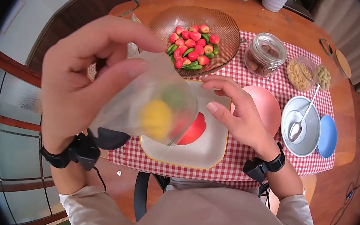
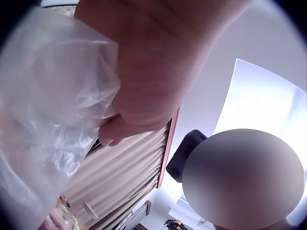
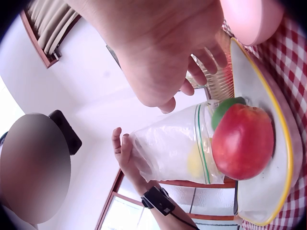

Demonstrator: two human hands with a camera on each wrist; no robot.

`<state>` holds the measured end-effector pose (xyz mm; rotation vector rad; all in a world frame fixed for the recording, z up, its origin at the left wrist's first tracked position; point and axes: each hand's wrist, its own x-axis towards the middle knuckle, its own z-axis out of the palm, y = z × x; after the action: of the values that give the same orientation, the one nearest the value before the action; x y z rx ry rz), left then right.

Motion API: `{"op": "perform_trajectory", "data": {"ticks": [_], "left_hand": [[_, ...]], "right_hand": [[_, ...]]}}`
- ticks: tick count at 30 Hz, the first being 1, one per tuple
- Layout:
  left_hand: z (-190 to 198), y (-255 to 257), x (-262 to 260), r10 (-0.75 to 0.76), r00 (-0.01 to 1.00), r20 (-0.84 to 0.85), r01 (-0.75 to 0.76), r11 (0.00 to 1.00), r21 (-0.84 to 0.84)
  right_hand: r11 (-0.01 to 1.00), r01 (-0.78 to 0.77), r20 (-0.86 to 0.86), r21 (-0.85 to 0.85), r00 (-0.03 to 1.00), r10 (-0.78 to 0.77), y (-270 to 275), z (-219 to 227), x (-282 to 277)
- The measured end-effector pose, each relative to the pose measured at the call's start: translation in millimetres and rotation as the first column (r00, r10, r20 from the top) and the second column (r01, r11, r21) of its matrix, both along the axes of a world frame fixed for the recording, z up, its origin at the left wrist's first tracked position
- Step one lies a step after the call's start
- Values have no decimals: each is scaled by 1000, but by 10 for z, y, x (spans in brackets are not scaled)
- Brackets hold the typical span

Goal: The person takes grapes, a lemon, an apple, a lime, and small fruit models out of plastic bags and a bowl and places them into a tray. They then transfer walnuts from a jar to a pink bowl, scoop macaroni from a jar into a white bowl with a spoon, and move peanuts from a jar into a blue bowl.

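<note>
My left hand [image 1: 91, 73], raised at the left, pinches the closed end of a clear zip bag [image 3: 165, 148]. The bag tilts with its green-striped zip end low over a white plate [image 1: 215, 146] with a yellow rim. Blurred through the plastic show a yellow fruit [image 1: 156, 118] and a green one [image 1: 173, 96]. On the plate sits a red fruit [image 3: 243, 142], partly behind the bag in the head view. My right hand [image 1: 240, 116] is held over the plate's right side, fingers spread loosely with nothing in them.
Behind the plate stands a ribbed amber bowl [image 1: 230, 49] of small red fruits and green peppers. To the right are a pink bowl [image 1: 263, 107], a glass jar [image 1: 266, 53], a pasta jar [image 1: 298, 74], a white bowl [image 1: 300, 138] with a spoon [image 1: 296, 131], and a blue dish [image 1: 327, 135].
</note>
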<state>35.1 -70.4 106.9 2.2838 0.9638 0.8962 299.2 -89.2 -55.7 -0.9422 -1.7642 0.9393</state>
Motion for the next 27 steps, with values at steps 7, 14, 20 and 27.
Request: {"op": "perform_trajectory", "data": {"ticks": [7, 14, 20, 27], "left_hand": [[103, -3, 41, 34, 996, 78, -38, 998, 46], [99, 192, -206, 139, 989, 45, -144, 975, 172], [-361, 415, -768, 220, 952, 212, -215, 976, -48], [-814, 602, -1575, 306, 949, -73, -309, 862, -401]], "right_hand": [[1000, 6, -22, -12, 1000, -6, 10, -18, -2], [999, 42, -95, -33, 994, -45, -9, -49, -17], [997, 7, 182, 75, 983, -21, -16, -52, 33], [983, -134, 448, 125, 892, 65, -86, -43, -74]]}}
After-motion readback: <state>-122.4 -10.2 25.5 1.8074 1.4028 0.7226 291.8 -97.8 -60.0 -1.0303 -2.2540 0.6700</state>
